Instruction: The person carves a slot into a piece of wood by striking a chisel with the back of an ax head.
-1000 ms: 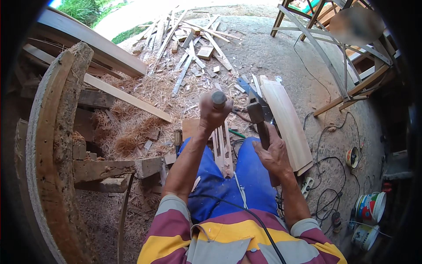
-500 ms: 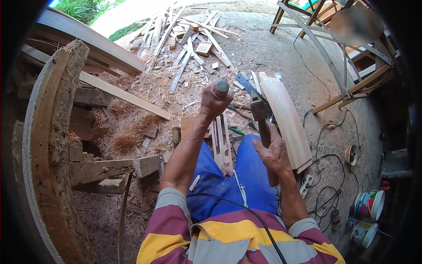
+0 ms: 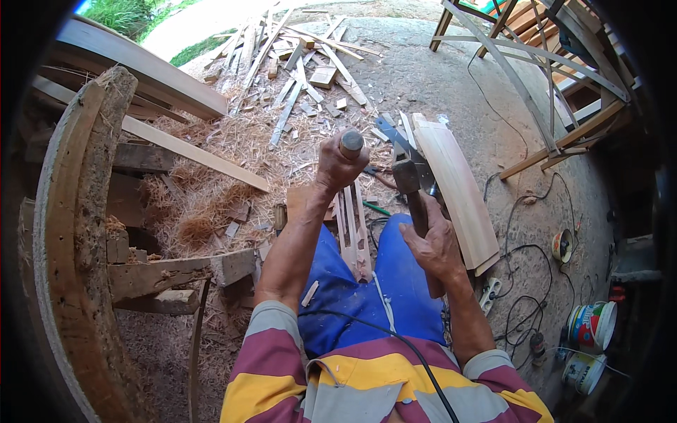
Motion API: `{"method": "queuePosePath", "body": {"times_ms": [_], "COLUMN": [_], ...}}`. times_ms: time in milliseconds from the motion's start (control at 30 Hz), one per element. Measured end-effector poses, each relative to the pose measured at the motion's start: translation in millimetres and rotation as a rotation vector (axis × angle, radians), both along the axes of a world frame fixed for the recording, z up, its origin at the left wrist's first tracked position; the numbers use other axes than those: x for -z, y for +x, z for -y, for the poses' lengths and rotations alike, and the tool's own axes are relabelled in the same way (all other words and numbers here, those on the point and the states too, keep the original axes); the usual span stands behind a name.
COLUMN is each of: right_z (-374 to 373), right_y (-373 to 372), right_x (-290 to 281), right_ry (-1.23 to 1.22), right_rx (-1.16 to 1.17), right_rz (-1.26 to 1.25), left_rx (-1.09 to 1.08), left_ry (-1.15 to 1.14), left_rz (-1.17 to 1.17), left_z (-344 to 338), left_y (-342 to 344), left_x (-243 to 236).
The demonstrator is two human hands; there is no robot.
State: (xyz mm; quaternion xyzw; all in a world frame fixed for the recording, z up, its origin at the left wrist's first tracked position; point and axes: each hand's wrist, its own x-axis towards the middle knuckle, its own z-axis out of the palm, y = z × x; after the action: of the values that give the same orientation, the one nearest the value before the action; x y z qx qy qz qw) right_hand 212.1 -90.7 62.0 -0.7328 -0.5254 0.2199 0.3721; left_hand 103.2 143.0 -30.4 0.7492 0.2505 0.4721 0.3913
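Note:
My left hand [image 3: 337, 166] is wrapped round the upright handle of a chisel [image 3: 351, 142], whose round end shows above my fist; its blade is hidden under the hand. Below that fist, a pale wooden piece with long slots [image 3: 362, 247] lies between my thighs. My right hand [image 3: 436, 245] grips the dark wooden handle of a hammer [image 3: 405, 176]. The hammer's metal head is raised, to the right of the chisel and apart from it.
Shaped boards [image 3: 457, 190] lie at right, by a blue-ended flat blade [image 3: 386, 128]. Wood offcuts [image 3: 323, 76] and shavings [image 3: 197, 204] cover the ground ahead. A big curved timber [image 3: 70, 233] stands at left. Cables [image 3: 525, 289], buckets [image 3: 591, 328] and a wooden frame [image 3: 557, 141] are at right.
The hammer head has swung slightly left, closer to the chisel. My left hand keeps its hold on the chisel, and the slotted piece has barely shifted.

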Motion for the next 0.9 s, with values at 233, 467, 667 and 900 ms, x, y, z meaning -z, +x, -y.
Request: {"method": "queuePosePath", "body": {"times_ms": [233,467,667,900], "right_z": [-32,-60,-62,-76], "right_y": [-2,14,-5,16], "right_x": [-41,-15,-77,-36], "right_ry": [0.280,-0.021,0.410,0.005], "right_rx": [-0.106,-0.275,-0.167,-0.345], "right_rz": [0.170,0.409,0.224,0.461], "left_rx": [0.021,0.089,0.048,0.032], "left_ry": [0.148,0.219,0.023,0.397], "left_rz": [0.068,0.146,0.010,0.093], "left_z": [-1,5,-6,0], "left_y": [-4,-6,-8,-5], "left_x": [7,3,12,-2]}}
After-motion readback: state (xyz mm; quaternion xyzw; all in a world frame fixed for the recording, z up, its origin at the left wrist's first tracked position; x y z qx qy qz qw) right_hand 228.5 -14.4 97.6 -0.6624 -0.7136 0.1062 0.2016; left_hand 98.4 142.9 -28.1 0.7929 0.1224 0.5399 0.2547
